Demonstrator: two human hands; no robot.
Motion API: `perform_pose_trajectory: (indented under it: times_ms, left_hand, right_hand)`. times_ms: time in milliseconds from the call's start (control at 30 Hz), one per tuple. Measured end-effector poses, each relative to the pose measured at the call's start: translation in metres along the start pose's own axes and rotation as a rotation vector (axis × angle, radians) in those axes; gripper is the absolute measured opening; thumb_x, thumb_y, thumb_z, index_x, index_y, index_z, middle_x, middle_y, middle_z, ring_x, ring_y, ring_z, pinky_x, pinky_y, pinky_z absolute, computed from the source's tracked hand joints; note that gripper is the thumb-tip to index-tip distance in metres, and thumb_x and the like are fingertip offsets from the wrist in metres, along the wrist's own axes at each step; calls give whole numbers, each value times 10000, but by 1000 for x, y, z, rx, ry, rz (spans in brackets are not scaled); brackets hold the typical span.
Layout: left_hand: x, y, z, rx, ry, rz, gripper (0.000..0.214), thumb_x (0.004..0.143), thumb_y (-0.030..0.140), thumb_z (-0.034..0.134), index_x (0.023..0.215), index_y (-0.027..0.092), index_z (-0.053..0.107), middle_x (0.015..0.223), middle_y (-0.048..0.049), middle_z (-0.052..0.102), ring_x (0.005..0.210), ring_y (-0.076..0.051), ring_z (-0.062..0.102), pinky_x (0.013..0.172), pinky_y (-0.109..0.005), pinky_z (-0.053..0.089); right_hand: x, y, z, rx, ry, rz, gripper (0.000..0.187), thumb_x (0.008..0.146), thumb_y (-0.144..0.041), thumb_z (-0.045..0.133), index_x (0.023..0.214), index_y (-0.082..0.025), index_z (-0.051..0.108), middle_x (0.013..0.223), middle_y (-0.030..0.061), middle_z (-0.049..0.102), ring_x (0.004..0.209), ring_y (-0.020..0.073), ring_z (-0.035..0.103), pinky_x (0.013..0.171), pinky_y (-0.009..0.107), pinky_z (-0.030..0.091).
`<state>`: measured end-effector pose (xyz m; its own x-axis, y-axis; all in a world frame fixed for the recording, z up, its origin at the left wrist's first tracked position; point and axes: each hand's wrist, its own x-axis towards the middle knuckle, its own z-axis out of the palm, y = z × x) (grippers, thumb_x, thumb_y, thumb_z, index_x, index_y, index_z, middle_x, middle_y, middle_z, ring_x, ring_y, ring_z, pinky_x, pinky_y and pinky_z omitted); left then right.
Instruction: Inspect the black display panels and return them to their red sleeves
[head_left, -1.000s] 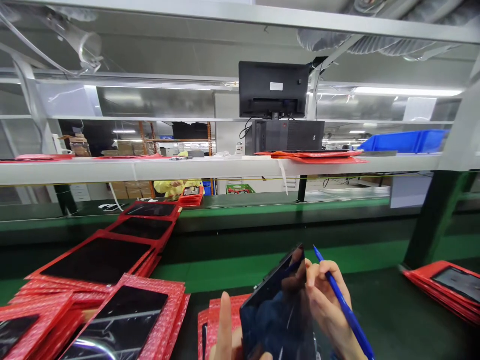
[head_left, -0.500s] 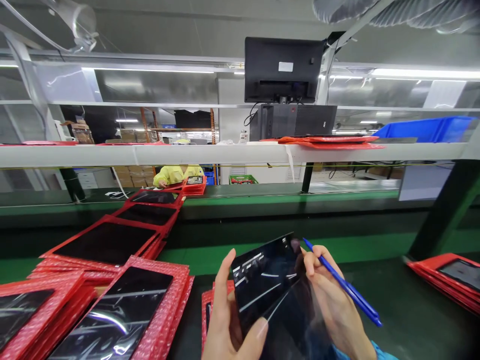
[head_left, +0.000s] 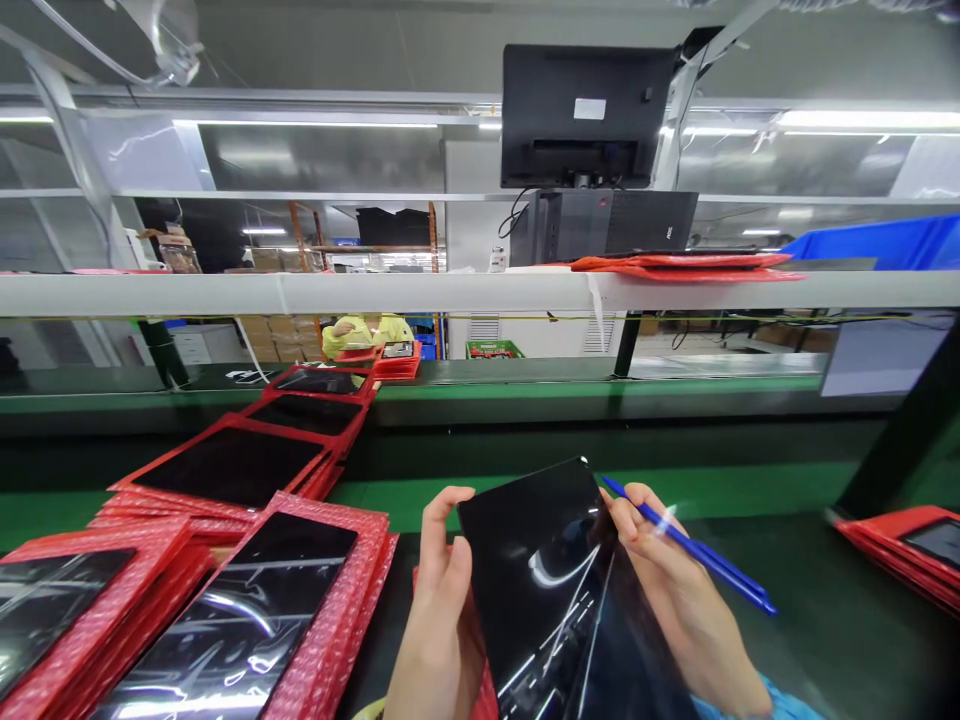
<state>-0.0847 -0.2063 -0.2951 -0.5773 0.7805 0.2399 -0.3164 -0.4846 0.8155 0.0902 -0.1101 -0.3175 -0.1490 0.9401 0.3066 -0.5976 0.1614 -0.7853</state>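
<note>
A glossy black screen panel (head_left: 525,570) is tilted up before me, with ceiling lights reflected in it. My left hand (head_left: 442,600) grips its left edge, thumb and fingers bent at the upper left corner. At the upper right corner, my right hand (head_left: 675,580) pinches the edge of what looks like a clear film (head_left: 626,640) lying loose over the panel's right side. A slim blue pen (head_left: 697,555) with a pointed tip also rests in the right hand, slanting down to the right. Red bubble wrap (head_left: 486,695) shows partly behind the panel.
Stacks of red bubble-wrap sleeves with black screens (head_left: 255,600) stand at left, a further row (head_left: 240,465) behind them. Another red stack (head_left: 911,540) lies at right. A white shelf beam (head_left: 420,294) crosses ahead, bearing a monitor (head_left: 589,115). A person in yellow (head_left: 367,332) works beyond.
The left thumb has moved off the panel's face up to its left edge. The panel's reflections have shifted as its tilt changed. The view has turned slightly.
</note>
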Motion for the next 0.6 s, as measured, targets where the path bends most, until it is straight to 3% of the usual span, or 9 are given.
perform_pose_trajectory:
  times_ms: [167, 300, 467, 600]
  left_hand:
    - [-6, 1, 3, -208, -182, -139, 461, 762, 394, 706, 1192, 310, 562, 1040, -35, 674, 1023, -254, 635, 928, -381, 471]
    - [-13, 8, 4, -360, -295, -331, 576, 832, 290, 613, 1353, 401, 395, 1086, -31, 674, 1000, -233, 658, 931, -398, 465]
    - [-15, 19, 4, -408, -314, -412, 705, 817, 207, 589, 1419, 442, 306, 1133, -19, 660, 948, -207, 668, 904, -375, 479]
    - [-12, 26, 4, -395, -271, -471, 656, 851, 209, 564, 1416, 443, 327, 1119, 1, 672, 911, -176, 668, 903, -344, 476]
  right_hand:
    - [2, 2, -2, 71, 130, 120, 392, 548, -240, 855, 875, -257, 640, 650, -55, 629, 779, 172, 651, 836, 284, 547]
    - [6, 0, -3, 126, 160, 210, 440, 485, -205, 861, 858, -246, 631, 618, -67, 636, 745, 163, 676, 663, 221, 576]
    - [10, 0, -5, 121, 188, 286, 463, 455, -150, 843, 863, -232, 641, 600, -78, 658, 578, 133, 665, 585, 236, 592]
    - [11, 2, -6, 58, 188, 203, 384, 506, -133, 773, 863, -221, 661, 614, -43, 694, 628, 182, 701, 584, 276, 607]
